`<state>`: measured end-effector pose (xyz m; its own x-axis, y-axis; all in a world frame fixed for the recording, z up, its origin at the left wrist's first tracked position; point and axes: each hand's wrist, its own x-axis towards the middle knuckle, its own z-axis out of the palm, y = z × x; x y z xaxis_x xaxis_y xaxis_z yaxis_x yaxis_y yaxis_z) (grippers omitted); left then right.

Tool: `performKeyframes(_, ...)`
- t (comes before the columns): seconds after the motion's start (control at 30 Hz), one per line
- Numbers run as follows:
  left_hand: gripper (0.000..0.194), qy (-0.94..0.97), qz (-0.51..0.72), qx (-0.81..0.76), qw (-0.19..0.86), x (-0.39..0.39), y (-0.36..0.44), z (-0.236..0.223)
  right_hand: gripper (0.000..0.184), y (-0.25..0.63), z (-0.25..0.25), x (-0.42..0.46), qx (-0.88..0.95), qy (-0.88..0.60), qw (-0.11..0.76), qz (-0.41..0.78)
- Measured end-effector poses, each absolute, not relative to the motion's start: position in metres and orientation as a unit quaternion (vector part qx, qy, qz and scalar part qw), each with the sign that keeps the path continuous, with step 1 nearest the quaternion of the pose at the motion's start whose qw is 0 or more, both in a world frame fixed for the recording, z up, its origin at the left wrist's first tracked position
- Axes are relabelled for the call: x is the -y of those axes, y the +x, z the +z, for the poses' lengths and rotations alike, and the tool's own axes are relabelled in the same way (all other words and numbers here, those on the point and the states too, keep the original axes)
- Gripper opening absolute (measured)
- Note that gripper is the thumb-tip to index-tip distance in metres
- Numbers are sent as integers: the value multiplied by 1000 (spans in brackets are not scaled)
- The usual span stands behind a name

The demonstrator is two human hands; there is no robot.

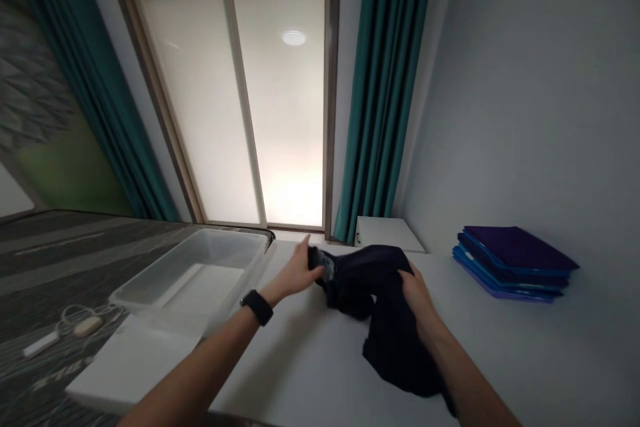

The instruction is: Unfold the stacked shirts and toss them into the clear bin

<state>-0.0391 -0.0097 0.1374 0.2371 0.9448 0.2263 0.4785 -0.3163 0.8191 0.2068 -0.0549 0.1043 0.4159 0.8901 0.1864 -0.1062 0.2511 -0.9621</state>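
Note:
A dark navy garment [370, 273] hangs bunched and folded over the white table, held between my two hands. My left hand [299, 269], with a black band on the wrist, grips its left end, where a greyish patch shows. My right hand [418, 295] holds the upper right part, thumb on top and other fingers hidden behind the cloth. From there a wide section droops toward the table's near side. Whether it is a shirt or trousers, I cannot tell.
An open clear plastic bin [200, 273] sits at the left of the white table [300, 360]. Folded blue and purple cloths [515, 263] form a stack on the right, by the wall. A white cable with a plug [43, 343] lies on the dark striped surface at left.

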Motion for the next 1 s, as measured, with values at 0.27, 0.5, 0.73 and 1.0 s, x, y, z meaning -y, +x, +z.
performKeyframes(0.27,40,772,352,-346,400,44,12,91,53,173,126,90,483,-379,578,537)
performKeyframes(0.5,43,597,616,-493,149,-11,-145,170,49,210,62,82,549,-486,518,440)
performKeyframes(0.73,52,575,444,-687,1,-8,-261,163,44,200,-27,63,580,-493,480,436)
performKeyframes(1.0,34,832,284,-457,138,29,-113,127,38,194,-20,76,615,-496,462,403)
